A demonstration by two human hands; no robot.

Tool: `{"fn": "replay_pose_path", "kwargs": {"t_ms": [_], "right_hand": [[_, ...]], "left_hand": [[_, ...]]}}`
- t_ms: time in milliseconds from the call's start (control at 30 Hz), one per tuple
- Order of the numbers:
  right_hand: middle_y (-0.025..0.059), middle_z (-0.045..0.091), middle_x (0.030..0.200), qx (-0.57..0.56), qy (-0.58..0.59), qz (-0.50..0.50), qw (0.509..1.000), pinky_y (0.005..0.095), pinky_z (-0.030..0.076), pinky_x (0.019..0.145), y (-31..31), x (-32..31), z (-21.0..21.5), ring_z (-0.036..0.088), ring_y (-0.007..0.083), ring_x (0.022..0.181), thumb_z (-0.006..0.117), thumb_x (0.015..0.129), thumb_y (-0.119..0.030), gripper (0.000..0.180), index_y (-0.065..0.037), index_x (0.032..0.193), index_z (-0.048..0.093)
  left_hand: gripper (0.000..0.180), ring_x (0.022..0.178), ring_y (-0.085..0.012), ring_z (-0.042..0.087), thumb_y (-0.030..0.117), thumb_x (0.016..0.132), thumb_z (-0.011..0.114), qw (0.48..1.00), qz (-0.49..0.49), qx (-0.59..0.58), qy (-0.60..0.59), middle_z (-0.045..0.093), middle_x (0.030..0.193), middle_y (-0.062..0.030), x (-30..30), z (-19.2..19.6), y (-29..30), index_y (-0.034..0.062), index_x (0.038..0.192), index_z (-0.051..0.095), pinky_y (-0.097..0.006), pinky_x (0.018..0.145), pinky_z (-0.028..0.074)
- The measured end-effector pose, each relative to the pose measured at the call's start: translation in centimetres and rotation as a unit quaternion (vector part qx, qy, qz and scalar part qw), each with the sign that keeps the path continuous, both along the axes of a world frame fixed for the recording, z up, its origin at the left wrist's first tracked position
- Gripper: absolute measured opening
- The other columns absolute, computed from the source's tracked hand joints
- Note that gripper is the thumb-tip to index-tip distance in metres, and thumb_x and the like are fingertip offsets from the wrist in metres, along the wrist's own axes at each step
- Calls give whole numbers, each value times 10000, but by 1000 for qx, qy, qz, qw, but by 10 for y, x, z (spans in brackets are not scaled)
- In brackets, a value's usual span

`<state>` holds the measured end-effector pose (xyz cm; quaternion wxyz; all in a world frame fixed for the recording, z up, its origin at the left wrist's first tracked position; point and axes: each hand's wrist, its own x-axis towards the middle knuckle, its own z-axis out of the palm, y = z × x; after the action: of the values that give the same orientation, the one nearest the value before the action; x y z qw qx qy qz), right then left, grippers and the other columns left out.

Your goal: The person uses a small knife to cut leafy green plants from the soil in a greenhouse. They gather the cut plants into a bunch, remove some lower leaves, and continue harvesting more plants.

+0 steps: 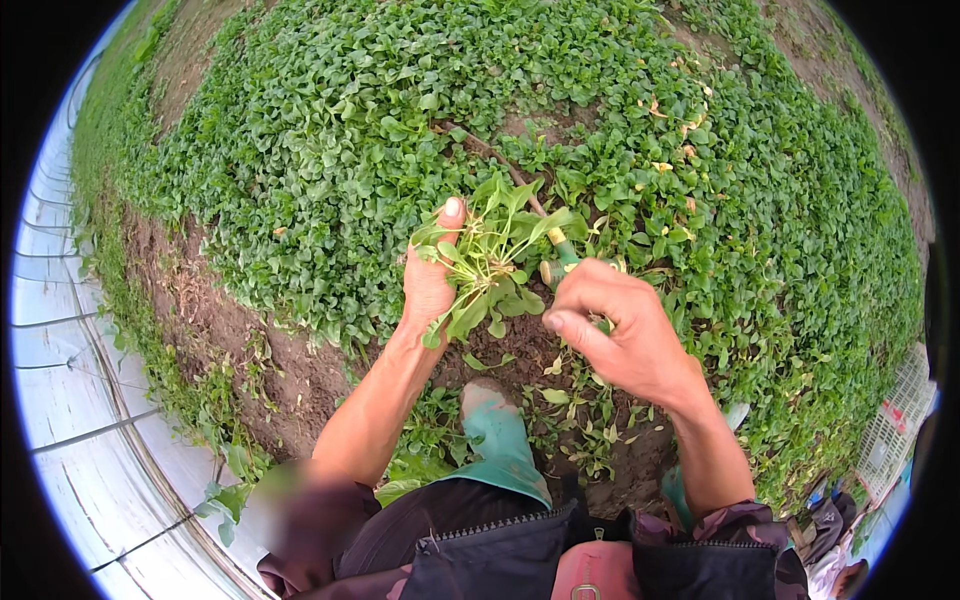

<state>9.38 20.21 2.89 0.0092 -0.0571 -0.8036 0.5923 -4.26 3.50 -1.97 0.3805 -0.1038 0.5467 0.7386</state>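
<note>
A loose bunch of leafy greens (500, 285) rests in my left hand (428, 285), its roots or stem bases showing pale near the middle. The thumb points up along the bunch, and leaves hide most of the fingers. My right hand (625, 330) is curled round the green handle (565, 248) of a hand tool, just right of the bunch. From that handle a long, narrow brown blade or shaft (485, 150) reaches away to the far left, over the growing plants. Its exact kind is unclear.
A dense bed of low green plants (330, 130) spreads ahead. Bare soil (220, 310) runs along the left, beside white plastic sheeting (75, 440). My green boot (500, 435) stands below the bunch. At the right rim lie a pale plastic crate (898, 420) and some dark cloth (830, 530).
</note>
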Motion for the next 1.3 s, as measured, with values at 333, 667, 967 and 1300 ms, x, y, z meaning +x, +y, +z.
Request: {"fn": "replay_pose_path", "kwargs": {"t_ms": [333,667,967,1300], "right_hand": [[88,632,827,-29,4,-115,993,311,501,628,-30,-23,-7,597,176,664,733,850,-60,171,6,977,639],[79,646,911,63,-13,107,992,416,453,853,-14,6,0,599,297,924,717,872,-171,163,-27,831,650],[62,611,804,-61,-6,-183,981,338,483,697,-19,-26,-4,601,189,739,730,837,-32,85,-11,830,647],[74,618,891,-35,-42,-165,985,337,506,698,-30,-37,-16,638,191,787,710,852,-78,141,-21,980,689]], "left_hand": [[399,629,-87,565,476,970,630,996,27,-23,83,611,768,12,8,-3,4,85,894,603,-248,570,482],[423,657,-155,646,456,972,630,993,95,55,-37,688,825,-57,0,-12,-8,40,1039,648,-301,578,535],[421,801,-226,697,414,1017,546,952,93,212,-203,699,1006,-107,8,-10,-10,46,1215,585,-399,754,627],[446,979,-232,680,411,1041,495,962,81,168,-198,669,1144,-129,14,-9,-1,33,1268,564,-402,875,604]]}}
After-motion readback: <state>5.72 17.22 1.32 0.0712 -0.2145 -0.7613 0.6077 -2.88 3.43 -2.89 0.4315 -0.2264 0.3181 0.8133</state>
